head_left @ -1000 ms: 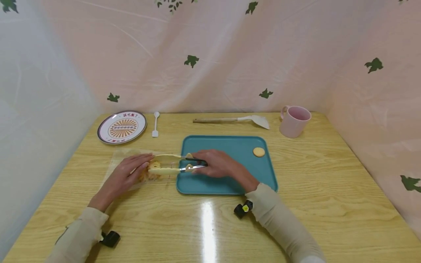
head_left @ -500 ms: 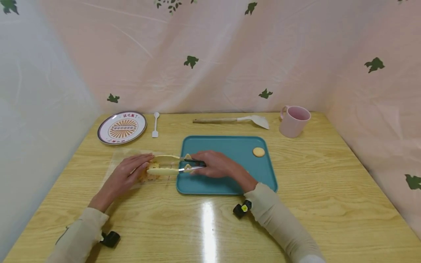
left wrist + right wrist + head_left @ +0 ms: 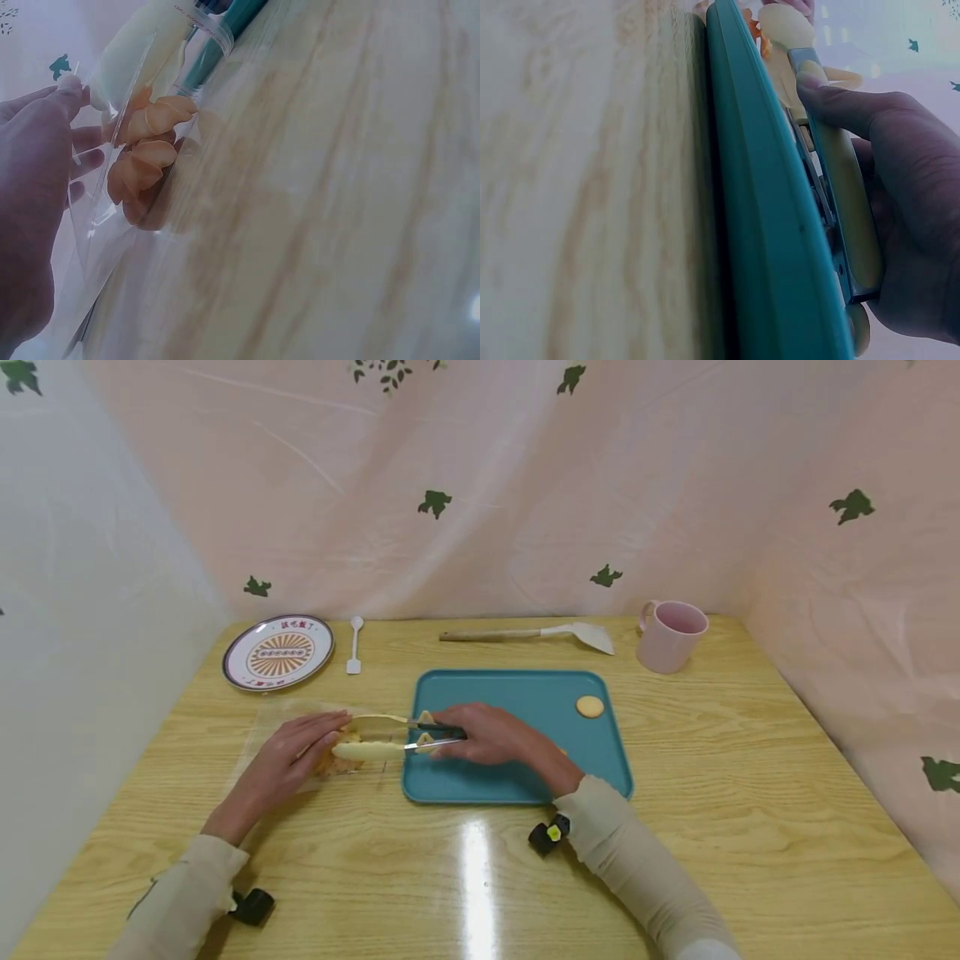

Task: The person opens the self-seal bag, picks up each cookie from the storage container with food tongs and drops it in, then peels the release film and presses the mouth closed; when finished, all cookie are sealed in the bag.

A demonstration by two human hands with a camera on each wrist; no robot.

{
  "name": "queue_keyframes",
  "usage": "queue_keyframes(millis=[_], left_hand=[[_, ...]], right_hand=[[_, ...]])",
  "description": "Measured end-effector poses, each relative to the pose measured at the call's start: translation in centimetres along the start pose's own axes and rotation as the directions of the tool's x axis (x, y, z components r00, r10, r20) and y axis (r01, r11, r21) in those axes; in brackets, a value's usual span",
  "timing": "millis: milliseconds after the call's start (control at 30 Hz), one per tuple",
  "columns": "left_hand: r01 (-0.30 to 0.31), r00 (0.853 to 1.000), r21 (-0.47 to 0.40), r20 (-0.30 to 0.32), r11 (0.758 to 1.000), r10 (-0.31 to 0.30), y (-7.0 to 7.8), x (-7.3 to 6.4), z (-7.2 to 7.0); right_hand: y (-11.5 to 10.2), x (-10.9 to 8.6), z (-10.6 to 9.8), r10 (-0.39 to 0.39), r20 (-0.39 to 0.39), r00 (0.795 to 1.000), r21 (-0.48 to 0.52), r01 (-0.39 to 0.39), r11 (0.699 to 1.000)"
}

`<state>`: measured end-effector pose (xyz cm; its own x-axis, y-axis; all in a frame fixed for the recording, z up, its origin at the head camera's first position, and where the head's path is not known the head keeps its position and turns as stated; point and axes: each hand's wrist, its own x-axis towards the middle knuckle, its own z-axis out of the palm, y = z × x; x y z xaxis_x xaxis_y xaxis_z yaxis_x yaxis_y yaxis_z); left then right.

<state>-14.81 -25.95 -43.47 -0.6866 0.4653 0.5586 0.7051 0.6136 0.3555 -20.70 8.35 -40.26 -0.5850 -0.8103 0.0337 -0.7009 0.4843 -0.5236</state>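
Note:
My left hand (image 3: 288,750) pinches the edge of a clear plastic bag (image 3: 97,244) lying on the table, left of the tray. Several round biscuits (image 3: 142,169) are heaped inside it. With my right hand (image 3: 491,735) I grip a pair of tongs (image 3: 371,751) with cream tips and metal arms. Their arms stand apart and point left, the tips at the bag's mouth beside the biscuits. Under my right hand lies a teal tray (image 3: 517,685). One biscuit (image 3: 590,707) rests in its upper right corner; a yellowish bit shows beside my right wrist, mostly hidden.
A patterned plate (image 3: 279,652) and a small white spoon-like stick (image 3: 355,645) lie at the back left. Behind the tray is a spatula (image 3: 525,633) with a wooden handle. A pink mug (image 3: 671,639) stands at the back right. Fabric walls edge the table.
My right hand and the tongs have shifted slightly left, toward the bag. The left hand, tray and biscuit on it have stayed in place.

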Motion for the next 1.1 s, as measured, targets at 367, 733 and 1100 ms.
queue_keyframes(millis=[367,733,1100], left_hand=[[0.008,1.000,-0.003,0.018,1.000,-0.008,0.1,0.0,-0.2],[0.019,0.999,-0.011,0.028,1.000,-0.019,0.0,-0.1,-0.1],[0.021,1.000,0.012,0.019,1.000,-0.021,0.1,-0.1,0.0]], right_hand=[[-0.1,0.5,0.1,-0.009,-0.005,1.000,0.007,0.009,1.000],[-0.2,0.2,0.1,-0.004,0.018,1.000,-0.002,0.004,1.000],[0.6,-2.2,-1.0,0.055,-0.011,0.998,-0.009,-0.055,0.998]])
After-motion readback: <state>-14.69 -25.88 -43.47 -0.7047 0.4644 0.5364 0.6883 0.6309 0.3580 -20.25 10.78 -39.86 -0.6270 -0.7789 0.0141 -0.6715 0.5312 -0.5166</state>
